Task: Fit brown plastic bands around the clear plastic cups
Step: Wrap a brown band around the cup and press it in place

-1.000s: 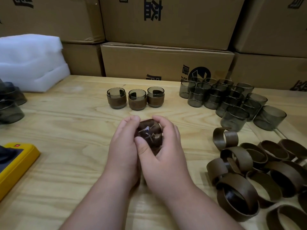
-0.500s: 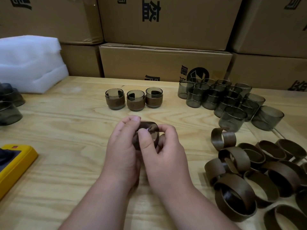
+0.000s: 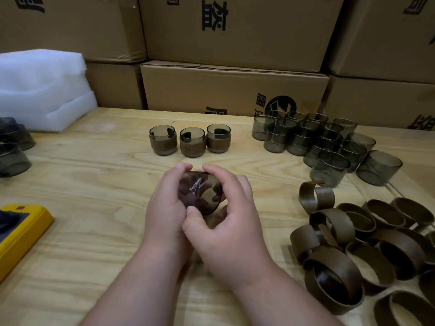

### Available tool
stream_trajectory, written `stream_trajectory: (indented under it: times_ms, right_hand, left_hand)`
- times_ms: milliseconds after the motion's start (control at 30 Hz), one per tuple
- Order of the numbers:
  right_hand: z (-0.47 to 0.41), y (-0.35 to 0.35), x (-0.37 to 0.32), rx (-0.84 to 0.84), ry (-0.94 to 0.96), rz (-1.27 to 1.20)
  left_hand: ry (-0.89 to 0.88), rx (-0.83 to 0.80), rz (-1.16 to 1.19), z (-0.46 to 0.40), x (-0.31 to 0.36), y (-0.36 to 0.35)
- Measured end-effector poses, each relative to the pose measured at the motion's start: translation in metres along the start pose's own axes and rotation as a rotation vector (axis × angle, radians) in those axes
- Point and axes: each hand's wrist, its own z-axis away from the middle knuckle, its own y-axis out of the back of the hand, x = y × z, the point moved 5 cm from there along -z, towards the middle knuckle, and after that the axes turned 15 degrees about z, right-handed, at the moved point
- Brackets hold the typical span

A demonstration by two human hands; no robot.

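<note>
Stacked cardboard boxes (image 3: 233, 90) back your wooden table (image 3: 94, 180); loose brown bands (image 3: 367, 243) lie right, three banded cups (image 3: 191, 142) ahead. Your left hand (image 3: 164, 208) and right hand (image 3: 233, 222) grasp one tilted cup (image 3: 201, 192) above the table's middle.

A pale wooden tabletop (image 3: 94, 231) with visible grain fills the lower part of the view. Behind its far edge stand stacked brown cardboard boxes (image 3: 233, 88) printed with black characters and a round black logo. At the back left corner of the tabletop lies a white block of soft foam padding (image 3: 42, 90), its front edge sagging. At the left edge rests a flat yellow plastic case (image 3: 21, 234) with a dark panel on top.
</note>
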Motion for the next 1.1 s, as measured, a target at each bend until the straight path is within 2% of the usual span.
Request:
stream_trajectory:
  times_ms: [100, 267, 367, 467, 667, 833, 933, 1100]
  right_hand:
    - [0.000, 0.000, 0.001, -0.011, -0.019, -0.007]
    - [-0.001, -0.002, 0.009, -0.043, -0.194, -0.008]
    - [-0.001, -0.001, 0.007, -0.015, -0.180, -0.038]
    - [-0.001, -0.001, 0.004, -0.001, -0.090, -0.069]
    - [-0.001, -0.003, 0.001, -0.054, -0.008, -0.115]
    - [-0.001, 0.000, 0.006, -0.010, -0.085, -0.125]
    - [-0.003, -0.001, 0.009, -0.038, -0.159, -0.122]
    - [-0.005, 0.002, 0.012, 0.017, -0.213, -0.252]
  left_hand:
    - [-0.028, 0.000, -0.027, 0.000, 0.002, 0.001]
    - [-0.013, -0.045, -0.077, 0.002, -0.001, 0.000]
    - [-0.002, -0.039, -0.094, 0.001, -0.002, 0.001]
    - [-0.010, -0.005, -0.085, 0.000, 0.000, 0.003]
    - [-0.025, -0.030, -0.060, 0.001, 0.000, -0.002]
    - [-0.024, -0.033, -0.024, 0.004, 0.000, -0.004]
    - [-0.037, -0.022, -0.038, 0.003, -0.001, -0.002]
    - [-0.112, -0.048, -0.105, 0.000, 0.000, 0.000]
